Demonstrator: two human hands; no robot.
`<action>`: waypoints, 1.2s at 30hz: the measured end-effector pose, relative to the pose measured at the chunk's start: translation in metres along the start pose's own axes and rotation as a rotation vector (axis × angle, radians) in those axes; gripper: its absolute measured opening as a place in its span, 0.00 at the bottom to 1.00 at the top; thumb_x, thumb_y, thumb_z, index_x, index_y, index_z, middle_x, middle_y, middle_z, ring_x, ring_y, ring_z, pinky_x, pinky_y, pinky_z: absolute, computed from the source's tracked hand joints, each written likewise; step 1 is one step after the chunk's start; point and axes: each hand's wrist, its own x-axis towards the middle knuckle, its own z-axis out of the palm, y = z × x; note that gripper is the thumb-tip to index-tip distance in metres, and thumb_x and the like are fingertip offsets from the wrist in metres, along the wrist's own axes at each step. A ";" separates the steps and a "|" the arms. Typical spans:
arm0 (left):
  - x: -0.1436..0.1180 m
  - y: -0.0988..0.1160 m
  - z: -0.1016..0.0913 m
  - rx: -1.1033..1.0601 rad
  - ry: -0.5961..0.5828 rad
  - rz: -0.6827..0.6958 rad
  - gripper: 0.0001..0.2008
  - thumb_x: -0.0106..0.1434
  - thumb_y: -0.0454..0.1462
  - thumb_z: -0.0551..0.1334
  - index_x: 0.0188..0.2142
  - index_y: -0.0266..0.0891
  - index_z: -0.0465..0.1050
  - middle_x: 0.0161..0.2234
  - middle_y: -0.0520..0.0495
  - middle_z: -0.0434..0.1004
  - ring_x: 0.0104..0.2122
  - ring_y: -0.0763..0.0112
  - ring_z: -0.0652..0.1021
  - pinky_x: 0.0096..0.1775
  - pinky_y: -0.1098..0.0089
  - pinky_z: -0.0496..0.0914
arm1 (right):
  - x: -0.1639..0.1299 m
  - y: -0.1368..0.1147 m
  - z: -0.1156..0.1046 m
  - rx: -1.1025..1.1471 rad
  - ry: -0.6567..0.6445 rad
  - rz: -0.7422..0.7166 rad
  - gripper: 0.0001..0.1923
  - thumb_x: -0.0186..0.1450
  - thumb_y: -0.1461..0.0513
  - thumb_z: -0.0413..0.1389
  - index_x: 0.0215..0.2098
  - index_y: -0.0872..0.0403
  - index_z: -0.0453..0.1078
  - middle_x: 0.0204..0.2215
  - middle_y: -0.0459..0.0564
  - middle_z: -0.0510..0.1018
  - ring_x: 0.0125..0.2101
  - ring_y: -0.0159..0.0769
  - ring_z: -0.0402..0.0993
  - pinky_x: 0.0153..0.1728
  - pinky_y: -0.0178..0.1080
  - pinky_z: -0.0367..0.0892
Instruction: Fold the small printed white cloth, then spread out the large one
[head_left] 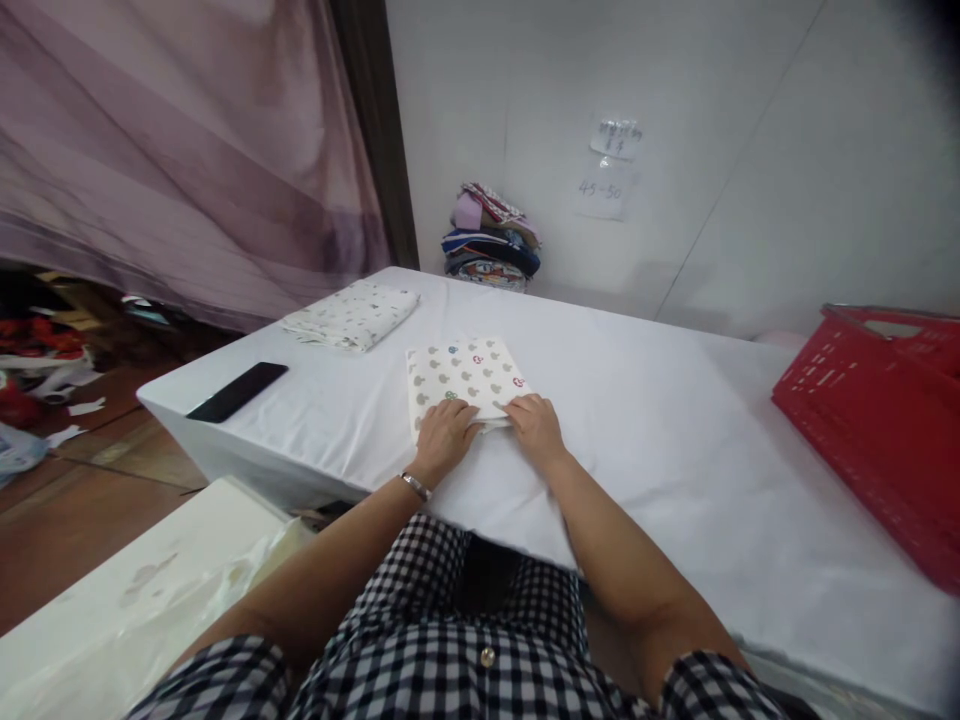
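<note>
A folded cream cloth [466, 372] with a print of small grey, red, blue and green shapes lies on the white-covered table [637, 430] in front of me. My left hand [445, 436] grips its near edge, fingers on top and the thumb pointing inward along the fold. At the near right corner, my right hand [535, 424] pinches the same edge between thumb and fingers. The layers at this edge are slightly lifted and partly hidden by both hands.
Another folded printed cloth [358, 312] lies at the far left of the table, with a black phone [238, 391] nearer the left edge. A red plastic basket [885, 430] stands at the right. Folded fabrics [491, 240] are piled beyond the far edge, against the wall.
</note>
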 end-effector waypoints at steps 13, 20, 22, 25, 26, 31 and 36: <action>0.012 0.008 -0.001 0.023 -0.042 0.056 0.07 0.64 0.37 0.57 0.41 0.42 0.70 0.39 0.44 0.72 0.42 0.60 0.71 0.41 0.61 0.65 | -0.002 0.009 0.000 0.059 -0.019 -0.074 0.14 0.67 0.60 0.52 0.50 0.50 0.69 0.47 0.51 0.74 0.46 0.41 0.65 0.42 0.40 0.59; 0.016 0.010 0.008 0.155 -0.041 0.154 0.07 0.64 0.30 0.52 0.33 0.40 0.67 0.33 0.46 0.69 0.35 0.63 0.70 0.37 0.63 0.65 | 0.000 0.001 0.005 0.037 0.067 -0.038 0.12 0.67 0.66 0.50 0.44 0.50 0.72 0.42 0.50 0.77 0.42 0.38 0.67 0.38 0.40 0.56; 0.013 0.011 0.012 0.165 -0.047 0.178 0.08 0.64 0.29 0.52 0.33 0.40 0.67 0.32 0.46 0.69 0.35 0.63 0.70 0.36 0.63 0.64 | -0.001 -0.001 0.002 0.035 0.076 -0.036 0.12 0.66 0.67 0.50 0.41 0.51 0.73 0.40 0.50 0.77 0.41 0.38 0.67 0.38 0.40 0.55; 0.010 0.010 0.010 0.161 -0.068 0.212 0.09 0.64 0.29 0.51 0.34 0.40 0.66 0.33 0.47 0.69 0.34 0.64 0.69 0.35 0.64 0.64 | -0.002 -0.002 0.000 0.031 0.086 -0.027 0.11 0.66 0.68 0.51 0.38 0.51 0.74 0.36 0.49 0.77 0.39 0.36 0.66 0.39 0.40 0.54; 0.009 0.008 0.008 0.155 -0.077 0.223 0.09 0.65 0.29 0.51 0.34 0.40 0.66 0.33 0.47 0.69 0.34 0.64 0.69 0.35 0.64 0.64 | -0.002 -0.002 0.000 0.029 0.094 -0.020 0.11 0.65 0.68 0.52 0.37 0.51 0.74 0.35 0.48 0.76 0.38 0.36 0.66 0.39 0.40 0.53; 0.008 0.003 -0.002 0.129 -0.088 0.214 0.08 0.64 0.28 0.51 0.33 0.39 0.66 0.34 0.47 0.69 0.35 0.65 0.68 0.36 0.64 0.64 | -0.002 0.001 0.005 0.029 0.124 -0.021 0.10 0.64 0.68 0.54 0.37 0.50 0.75 0.32 0.48 0.74 0.35 0.35 0.65 0.39 0.40 0.54; 0.010 0.006 0.003 0.119 -0.117 0.158 0.10 0.62 0.26 0.50 0.32 0.38 0.66 0.33 0.46 0.68 0.35 0.64 0.69 0.37 0.64 0.64 | -0.003 0.007 0.009 0.077 0.110 -0.072 0.15 0.64 0.68 0.54 0.46 0.48 0.72 0.35 0.49 0.73 0.37 0.37 0.64 0.38 0.39 0.56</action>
